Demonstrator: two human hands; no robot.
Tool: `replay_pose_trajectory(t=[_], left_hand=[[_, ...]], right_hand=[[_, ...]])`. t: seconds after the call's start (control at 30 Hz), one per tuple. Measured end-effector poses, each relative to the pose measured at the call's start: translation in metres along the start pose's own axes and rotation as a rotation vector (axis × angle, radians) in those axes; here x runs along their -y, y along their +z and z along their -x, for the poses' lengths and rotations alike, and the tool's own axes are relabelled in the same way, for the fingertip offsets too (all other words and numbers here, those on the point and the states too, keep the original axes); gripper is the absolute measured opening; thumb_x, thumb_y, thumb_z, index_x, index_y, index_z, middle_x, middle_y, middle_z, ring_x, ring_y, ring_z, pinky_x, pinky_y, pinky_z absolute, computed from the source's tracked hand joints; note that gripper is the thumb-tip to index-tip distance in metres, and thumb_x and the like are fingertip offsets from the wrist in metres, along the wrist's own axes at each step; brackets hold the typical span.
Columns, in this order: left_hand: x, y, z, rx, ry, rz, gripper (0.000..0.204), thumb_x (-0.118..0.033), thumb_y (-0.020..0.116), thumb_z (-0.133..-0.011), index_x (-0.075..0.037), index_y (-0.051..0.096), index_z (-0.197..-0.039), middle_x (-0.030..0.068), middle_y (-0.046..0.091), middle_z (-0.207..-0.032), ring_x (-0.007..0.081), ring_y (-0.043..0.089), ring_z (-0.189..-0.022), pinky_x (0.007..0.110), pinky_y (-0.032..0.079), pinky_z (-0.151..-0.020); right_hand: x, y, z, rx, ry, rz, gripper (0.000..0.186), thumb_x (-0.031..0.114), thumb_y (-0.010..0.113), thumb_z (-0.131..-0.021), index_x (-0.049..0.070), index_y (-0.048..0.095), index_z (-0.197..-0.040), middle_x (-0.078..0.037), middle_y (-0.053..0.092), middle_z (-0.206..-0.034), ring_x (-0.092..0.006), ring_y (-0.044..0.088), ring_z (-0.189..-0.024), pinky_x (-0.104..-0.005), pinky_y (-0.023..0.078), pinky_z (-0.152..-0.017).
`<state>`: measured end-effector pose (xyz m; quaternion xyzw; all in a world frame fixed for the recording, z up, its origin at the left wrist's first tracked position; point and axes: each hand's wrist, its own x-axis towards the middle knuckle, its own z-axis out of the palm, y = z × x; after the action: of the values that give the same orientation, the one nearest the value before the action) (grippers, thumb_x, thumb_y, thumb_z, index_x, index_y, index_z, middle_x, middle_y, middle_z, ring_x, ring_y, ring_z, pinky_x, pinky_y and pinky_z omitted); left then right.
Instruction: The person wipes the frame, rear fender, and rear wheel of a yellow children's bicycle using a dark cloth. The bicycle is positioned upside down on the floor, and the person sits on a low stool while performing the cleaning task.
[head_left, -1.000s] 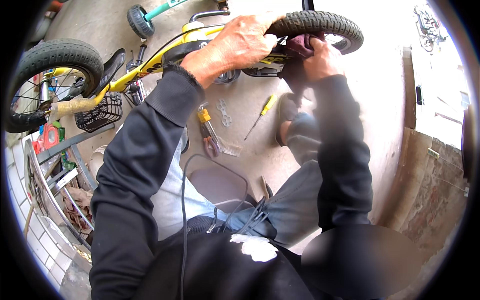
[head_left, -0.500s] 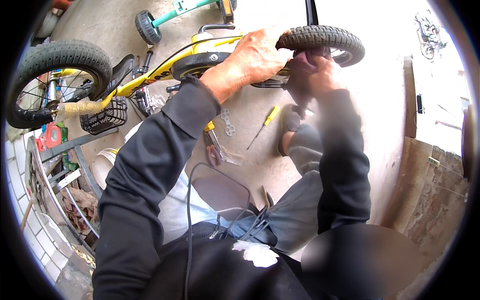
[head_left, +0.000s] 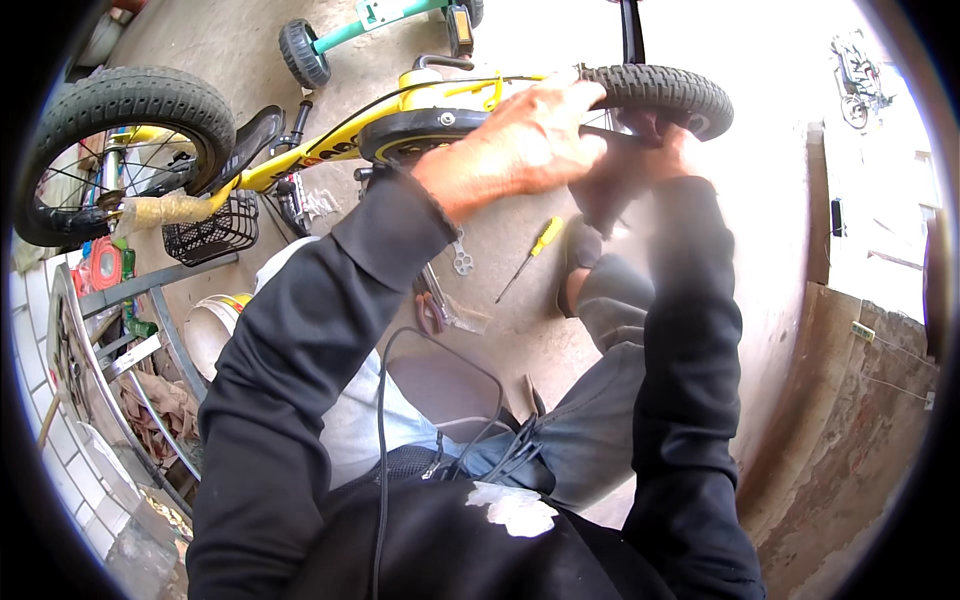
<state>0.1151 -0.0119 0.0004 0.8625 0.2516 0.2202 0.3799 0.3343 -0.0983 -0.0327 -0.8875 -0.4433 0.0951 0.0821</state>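
An upturned yellow children's bicycle (head_left: 425, 98) lies across the upper part of the view. My left hand (head_left: 525, 140) reaches over its black chain guard (head_left: 405, 130), the fingers curled onto the left end of the knobby rear tyre (head_left: 655, 85). Under that tyre, on its right side, my right hand (head_left: 680, 155) is closed around a dark reddish rag (head_left: 642, 125), pressed in by the wheel. A dark part, smeared by motion, hangs below the rag. The right fingertips are partly hidden by the rag and the tyre.
A yellow-handled screwdriver (head_left: 545, 238), a flat multi-hole spanner (head_left: 461, 255) and red-handled pliers (head_left: 430, 313) lie on the floor between my legs and the bicycle. The front wheel (head_left: 190, 100) and basket (head_left: 215, 230) are left. A teal frame with small wheels (head_left: 305, 55) stands behind.
The bicycle sits slightly further right and lower in the view. My left hand has shifted right with it, and my right hand has moved a little right at the wheel.
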Motion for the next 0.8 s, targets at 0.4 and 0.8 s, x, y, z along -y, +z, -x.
replay_pose_trajectory(t=[0.4, 0.8], left_hand=[[0.003, -0.020, 0.003, -0.042, -0.021, 0.116, 0.046, -0.020, 0.066, -0.081, 0.002, 0.058, -0.121, 0.0174, 0.064, -0.113, 0.0288, 0.062, -0.106, 0.036, 0.048, -0.095], [-0.007, -0.054, 0.019, -0.048, 0.141, 0.364, 0.099, -0.019, 0.085, -0.070, -0.011, 0.028, -0.150, 0.0139, 0.042, -0.145, 0.0285, 0.040, -0.135, 0.041, 0.033, -0.112]], right_hand=[[-0.007, -0.014, 0.003, 0.220, -0.355, -0.778, 0.016, 0.003, 0.060, -0.083, 0.004, 0.067, -0.097, -0.010, 0.068, -0.094, -0.0232, 0.065, -0.089, -0.0332, 0.052, -0.081], [0.085, -0.031, 0.044, 0.015, -0.188, -1.665, 0.021, 0.005, 0.062, -0.085, 0.002, 0.065, -0.106, -0.006, 0.069, -0.094, -0.0206, 0.068, -0.081, -0.0322, 0.055, -0.070]])
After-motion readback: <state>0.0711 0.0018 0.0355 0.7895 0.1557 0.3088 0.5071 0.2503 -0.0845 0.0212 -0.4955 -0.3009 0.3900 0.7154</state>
